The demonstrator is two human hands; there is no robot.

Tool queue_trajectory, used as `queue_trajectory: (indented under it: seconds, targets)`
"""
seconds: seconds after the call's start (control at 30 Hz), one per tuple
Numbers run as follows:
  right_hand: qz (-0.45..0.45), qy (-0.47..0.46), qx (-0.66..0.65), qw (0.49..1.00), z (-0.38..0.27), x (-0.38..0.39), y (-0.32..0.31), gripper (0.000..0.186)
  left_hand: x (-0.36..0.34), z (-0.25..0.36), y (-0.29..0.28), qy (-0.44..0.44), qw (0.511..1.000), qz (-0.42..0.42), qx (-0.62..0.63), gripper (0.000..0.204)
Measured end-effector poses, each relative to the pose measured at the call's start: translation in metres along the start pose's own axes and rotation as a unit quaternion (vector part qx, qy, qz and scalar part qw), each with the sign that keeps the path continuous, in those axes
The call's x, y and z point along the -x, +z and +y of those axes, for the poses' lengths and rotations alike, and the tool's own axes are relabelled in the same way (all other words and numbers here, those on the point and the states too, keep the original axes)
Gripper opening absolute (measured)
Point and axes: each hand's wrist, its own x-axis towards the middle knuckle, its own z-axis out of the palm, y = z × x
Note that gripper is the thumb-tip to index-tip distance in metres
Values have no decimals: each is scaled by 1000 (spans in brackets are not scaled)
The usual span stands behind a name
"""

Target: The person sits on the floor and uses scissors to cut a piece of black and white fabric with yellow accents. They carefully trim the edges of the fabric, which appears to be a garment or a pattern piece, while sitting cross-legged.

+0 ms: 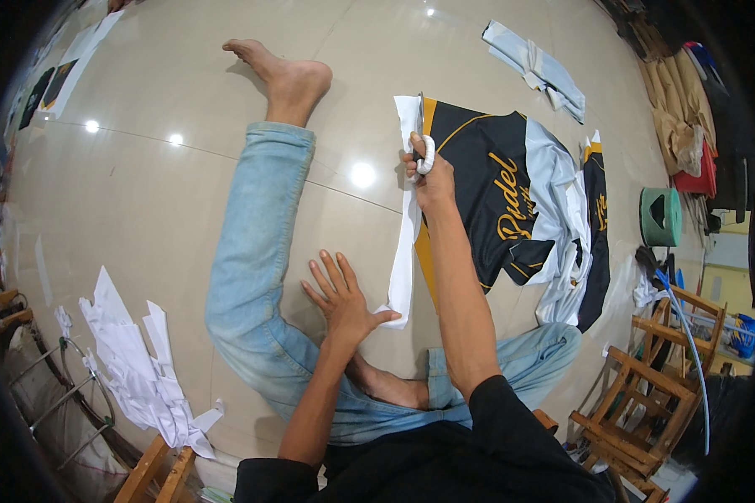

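Observation:
My right hand (436, 184) grips scissors (427, 156) with a white-wrapped handle, blades pointing away from me. They lie along the border between a white fabric strip (403, 260) and a black printed fabric piece (471, 155) with mustard edging and lettering. The strip runs toward me on the left of that piece. My left hand (341, 302) is spread flat on the floor, fingers apart, its thumb against the strip's near end. Part of the black piece is hidden under my right forearm. Grey-white cloth (549, 172) lies folded and bunched on its right side.
Beige tiles (159, 193) make up the floor. White scraps (138, 365) are heaped at left; a pale folded bundle (538, 69) lies far right. Wooden frames (637, 419) and a green round container (660, 216) stand at right. My bent legs (256, 226) flank the fabric.

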Motion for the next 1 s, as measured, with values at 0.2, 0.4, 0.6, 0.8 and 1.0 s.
queue_trajectory:
  seconds: [0.2,0.4,0.6,0.8,1.0]
  targets:
    - [-11,3,14,1000,-15,-10,2,35,4,5,-2,21,999,44,3,157]
    - [-69,-2,40,997,-16,-34,2,29,5,-9,8,16,997,62,-32,163]
    - [-67,-29,211,975,-41,-1,-10,26,8,5,1,33,996,77,-38,149]
    - [-198,7,53,979,11,152,-112,24,19,8,12,226,965,135,-5,67]
    - [-123,34,38,991,24,253,-258,34,-3,21,0,244,939,177,166,42]
